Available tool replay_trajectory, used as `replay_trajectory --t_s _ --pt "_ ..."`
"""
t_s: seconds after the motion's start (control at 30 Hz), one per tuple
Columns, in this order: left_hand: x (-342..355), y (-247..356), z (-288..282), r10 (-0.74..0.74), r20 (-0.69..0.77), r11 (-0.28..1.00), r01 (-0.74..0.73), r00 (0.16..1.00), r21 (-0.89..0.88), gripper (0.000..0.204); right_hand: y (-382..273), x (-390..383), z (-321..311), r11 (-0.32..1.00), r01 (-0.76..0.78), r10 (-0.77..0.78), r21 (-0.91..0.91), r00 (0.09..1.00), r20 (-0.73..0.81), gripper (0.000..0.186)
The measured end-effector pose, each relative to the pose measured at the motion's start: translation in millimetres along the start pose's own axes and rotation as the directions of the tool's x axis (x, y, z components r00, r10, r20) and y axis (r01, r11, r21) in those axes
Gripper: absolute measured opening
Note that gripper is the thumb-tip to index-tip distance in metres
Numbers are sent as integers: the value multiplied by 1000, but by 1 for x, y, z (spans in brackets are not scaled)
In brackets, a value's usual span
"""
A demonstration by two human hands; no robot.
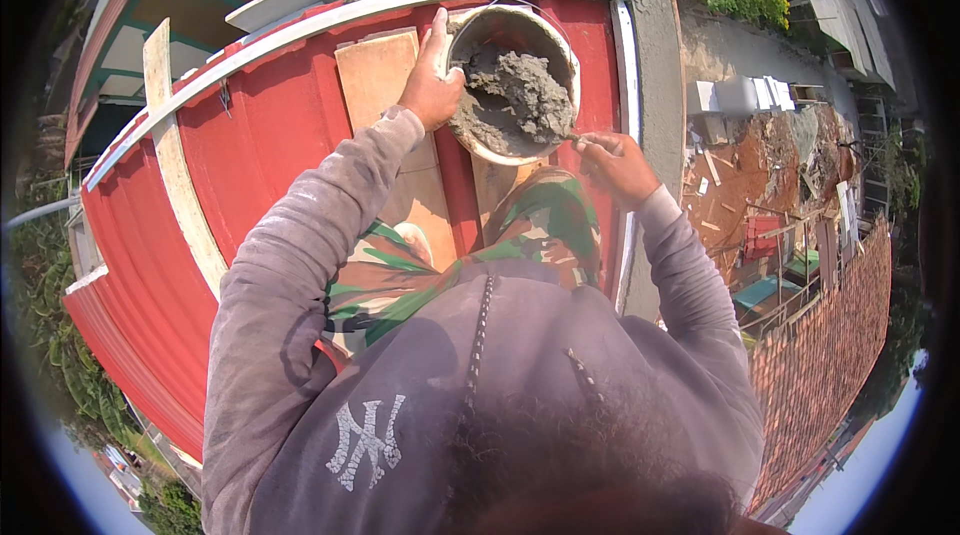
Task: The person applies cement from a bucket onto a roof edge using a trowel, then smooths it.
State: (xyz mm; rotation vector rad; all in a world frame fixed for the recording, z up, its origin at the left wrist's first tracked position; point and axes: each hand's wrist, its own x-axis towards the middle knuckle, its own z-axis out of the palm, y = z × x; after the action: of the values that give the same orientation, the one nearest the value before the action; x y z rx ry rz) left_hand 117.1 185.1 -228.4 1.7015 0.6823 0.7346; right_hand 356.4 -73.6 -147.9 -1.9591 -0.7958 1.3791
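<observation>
A white bucket (573, 53) of wet grey mortar (510, 90) stands in front of me, tipped a little so its mouth faces me. My left hand (432, 83) grips its left rim, thumb at the inside and fingers along the outer wall. At the lower right of the rim, my right hand (618, 170) is closed round the handle of what looks like a trowel (573, 138). A heaped lump of mortar hides the tool's blade. Most of the handle is covered by my fingers.
Red corrugated roofing sheet (270, 135) surrounds me, with wooden planks (375, 70) on it. White formwork boards (400, 3) edge a band of grey mortar (655, 65) ahead and to the right. Beyond the right edge, ground with debris (725, 175) lies far below.
</observation>
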Motion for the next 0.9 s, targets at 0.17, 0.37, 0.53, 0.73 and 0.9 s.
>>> replay_trajectory --t_s 0.17,0.37,0.53,0.73,0.9 --pt "-1 -39 -14 -331 20 931 330 943 -159 112 -68 -33 -35 999 40 -34 -36 990 140 38" --pt "4 -7 -30 -699 272 634 749 662 -194 51 -196 -8 -60 980 70 -6 -188 946 325 35" --pt "9 -44 -10 -691 267 594 738 672 -321 38 -281 104 -18 881 323 -174 -346 901 399 37" --pt "7 -80 -4 -686 304 581 749 661 -319 46 -322 287 106 424 557 -482 -714 806 342 36" --pt "-13 1 -22 -645 347 598 732 681 -327 56 -279 332 193 49 377 -679 -925 692 246 32"
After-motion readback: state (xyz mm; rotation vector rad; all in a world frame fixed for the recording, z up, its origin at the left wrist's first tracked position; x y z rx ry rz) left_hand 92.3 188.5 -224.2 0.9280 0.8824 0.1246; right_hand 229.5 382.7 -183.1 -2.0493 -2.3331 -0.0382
